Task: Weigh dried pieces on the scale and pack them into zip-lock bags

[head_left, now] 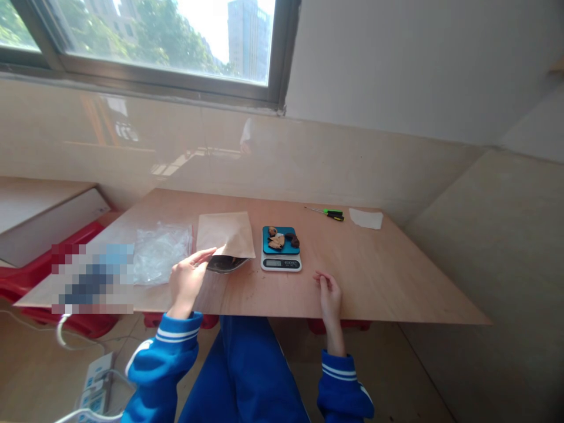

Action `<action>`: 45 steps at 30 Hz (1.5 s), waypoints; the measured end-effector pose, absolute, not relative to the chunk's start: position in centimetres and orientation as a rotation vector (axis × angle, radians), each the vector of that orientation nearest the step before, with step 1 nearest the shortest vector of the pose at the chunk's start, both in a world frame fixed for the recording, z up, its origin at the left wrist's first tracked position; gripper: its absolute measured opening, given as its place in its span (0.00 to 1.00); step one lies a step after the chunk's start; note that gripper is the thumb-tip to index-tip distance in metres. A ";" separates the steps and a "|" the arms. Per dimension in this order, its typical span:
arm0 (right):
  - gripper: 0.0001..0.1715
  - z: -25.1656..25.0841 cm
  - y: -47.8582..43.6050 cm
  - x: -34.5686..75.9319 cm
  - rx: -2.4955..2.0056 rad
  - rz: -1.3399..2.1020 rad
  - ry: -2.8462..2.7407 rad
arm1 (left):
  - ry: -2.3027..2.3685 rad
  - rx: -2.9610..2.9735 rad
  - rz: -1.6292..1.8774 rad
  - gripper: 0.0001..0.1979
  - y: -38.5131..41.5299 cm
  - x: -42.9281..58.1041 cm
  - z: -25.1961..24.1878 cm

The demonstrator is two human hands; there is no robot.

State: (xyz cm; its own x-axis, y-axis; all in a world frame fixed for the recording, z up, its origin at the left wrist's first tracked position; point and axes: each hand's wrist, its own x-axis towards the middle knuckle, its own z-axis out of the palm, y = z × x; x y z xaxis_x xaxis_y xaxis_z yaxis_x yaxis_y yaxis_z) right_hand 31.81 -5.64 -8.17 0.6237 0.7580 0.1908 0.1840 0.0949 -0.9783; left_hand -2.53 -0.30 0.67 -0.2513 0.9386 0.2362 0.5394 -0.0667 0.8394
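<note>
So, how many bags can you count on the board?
2: a paper bag held at its lower edge by the left hand, and a clear plastic bag lying just left of it. A blurred patch further left may hide more.

Left hand (187,281) on a kraft paper pouch (225,235) (dark contents (224,264), probably), right hand (329,296) nearest a digital scale (281,263)

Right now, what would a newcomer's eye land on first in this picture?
Probably the digital kitchen scale with its blue top, standing mid-way along the plywood tabletop and holding brown pieces. Just left of it, the left hand is at a kraft paper bag. Above, the bright window also draws the eye.
</note>
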 end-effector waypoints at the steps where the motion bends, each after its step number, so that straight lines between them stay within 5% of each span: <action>1: 0.22 -8.1 -5.7 31.8 -1.448 0.512 -0.850 | 1.786 1.583 1.265 0.13 -0.3 -2.5 0.6; 12: 0.21 -6.4 -6.4 30.1 -1.577 0.434 -1.021 | 1.777 1.590 1.270 0.14 -0.5 -2.3 0.4; 18: 0.18 -1.5 -6.2 19.8 -1.395 0.598 -1.570 | 1.747 1.585 1.240 0.15 -1.2 -0.8 0.7; 23: 0.19 0.2 -3.8 13.7 -1.703 0.454 -1.825 | 1.807 1.579 1.237 0.14 -1.8 0.1 1.7; 36: 0.16 1.0 -2.7 15.0 -2.040 0.125 -1.964 | 1.858 1.620 1.242 0.13 -2.1 0.7 1.7; 45: 0.15 0.4 -3.2 15.7 -1.777 0.075 -1.997 | 1.905 1.567 1.230 0.14 -2.3 0.6 2.4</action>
State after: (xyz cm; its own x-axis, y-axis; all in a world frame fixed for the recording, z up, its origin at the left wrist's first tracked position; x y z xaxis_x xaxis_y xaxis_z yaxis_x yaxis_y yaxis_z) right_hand 15.70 -3.21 0.45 -0.0567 0.9518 0.3014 0.9265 0.1627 -0.3394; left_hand 0.64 -2.30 2.44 -0.3039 0.9247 0.2293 0.5897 -0.0064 0.8076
